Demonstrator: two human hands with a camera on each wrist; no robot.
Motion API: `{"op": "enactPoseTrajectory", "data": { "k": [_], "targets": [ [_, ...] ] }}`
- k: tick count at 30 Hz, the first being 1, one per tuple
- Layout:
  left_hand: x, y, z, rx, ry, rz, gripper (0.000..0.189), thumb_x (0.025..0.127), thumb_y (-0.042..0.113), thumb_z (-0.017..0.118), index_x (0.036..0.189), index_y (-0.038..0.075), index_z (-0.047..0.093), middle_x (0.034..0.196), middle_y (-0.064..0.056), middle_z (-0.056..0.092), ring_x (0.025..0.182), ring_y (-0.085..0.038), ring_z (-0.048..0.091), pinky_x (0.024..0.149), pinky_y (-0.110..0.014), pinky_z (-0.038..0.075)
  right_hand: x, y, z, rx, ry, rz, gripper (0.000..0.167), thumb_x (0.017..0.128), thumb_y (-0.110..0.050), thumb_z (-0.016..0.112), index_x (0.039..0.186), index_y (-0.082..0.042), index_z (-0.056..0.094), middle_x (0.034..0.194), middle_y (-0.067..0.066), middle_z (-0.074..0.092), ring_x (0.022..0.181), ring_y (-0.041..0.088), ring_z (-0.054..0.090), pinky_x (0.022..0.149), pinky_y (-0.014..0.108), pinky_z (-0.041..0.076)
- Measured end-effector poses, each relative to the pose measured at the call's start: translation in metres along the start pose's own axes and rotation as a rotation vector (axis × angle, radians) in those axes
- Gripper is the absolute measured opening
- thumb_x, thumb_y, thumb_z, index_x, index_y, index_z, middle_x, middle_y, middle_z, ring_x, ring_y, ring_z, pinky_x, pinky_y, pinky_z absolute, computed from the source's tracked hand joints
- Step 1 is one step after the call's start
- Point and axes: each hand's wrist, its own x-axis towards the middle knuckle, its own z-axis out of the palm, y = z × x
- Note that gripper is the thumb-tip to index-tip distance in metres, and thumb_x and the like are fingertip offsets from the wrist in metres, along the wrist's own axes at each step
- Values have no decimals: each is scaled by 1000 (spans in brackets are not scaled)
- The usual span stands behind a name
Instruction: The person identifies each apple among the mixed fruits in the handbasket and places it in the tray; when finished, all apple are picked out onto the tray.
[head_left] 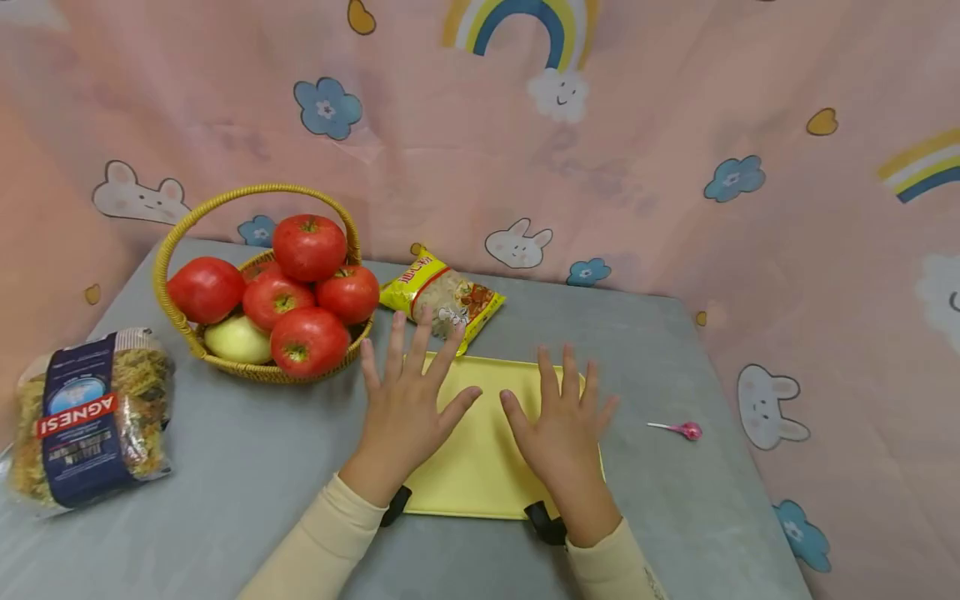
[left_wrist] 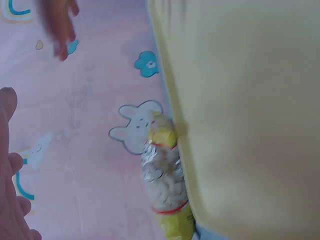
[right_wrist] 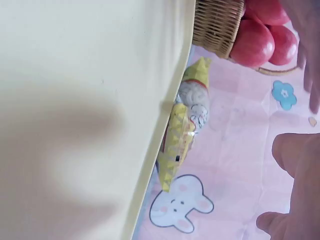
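Observation:
Both hands hover with fingers spread over a pale yellow tray [head_left: 480, 467], palms down and holding nothing. The left hand [head_left: 408, 408] is above the tray's left side, the right hand [head_left: 562, 433] above its right side. Behind the tray lies a yellow snack packet [head_left: 450, 296] with a clear window; its contents look pale. To the left stands a wicker basket [head_left: 262, 371] with a tall handle, holding several red apples [head_left: 309, 248] and a pale round onion-like item [head_left: 238, 340]. In the wrist views the tray fills one side, with fingers at the edges.
A bag of Agnesi pasta [head_left: 93, 421] lies at the far left of the grey table [head_left: 262, 467]. A pink lollipop [head_left: 688, 431] lies to the right of the tray. A pink patterned cloth [head_left: 637, 208] hangs behind the table.

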Motion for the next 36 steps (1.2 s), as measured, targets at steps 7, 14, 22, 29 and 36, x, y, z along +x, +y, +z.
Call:
{"op": "enactPoseTrajectory", "data": {
  "k": [7,14,22,29,36],
  "targets": [
    [5,-18,-29,-35,120,-75,76,96,46,71,162,22,43,174,-14,21,158,-45,11,115,-77,1,-7,25,-7,22,12,42,87,104,-64,52,171,-17,22,176,19,7,158,51,-4,110,84,-5],
    [-8,-49,-46,-95,324,-206,76,96,30,73,163,21,38,174,-16,11,156,-50,9,116,-76,2,-23,47,-7,43,2,82,84,107,-61,48,171,-14,21,176,20,8,158,52,-3,110,85,-1],
    [-19,-71,-39,-200,399,-304,71,99,33,67,161,13,37,168,-31,10,156,-45,6,121,-67,6,-43,68,0,72,-88,140,79,110,-55,44,171,-12,19,175,23,5,157,54,-3,111,84,-3],
    [-20,-77,-32,-216,409,-301,69,99,33,68,159,12,40,166,-30,15,156,-43,12,120,-67,12,-53,80,8,130,-148,148,77,111,-45,50,170,-9,17,174,26,2,155,57,-1,111,83,2],
    [-21,-78,-30,-257,395,-299,69,98,27,72,158,12,40,165,-29,16,154,-45,15,120,-66,15,-58,88,19,215,-136,87,70,110,-34,53,167,-3,26,172,31,9,154,59,5,113,81,6]
  ]
}}
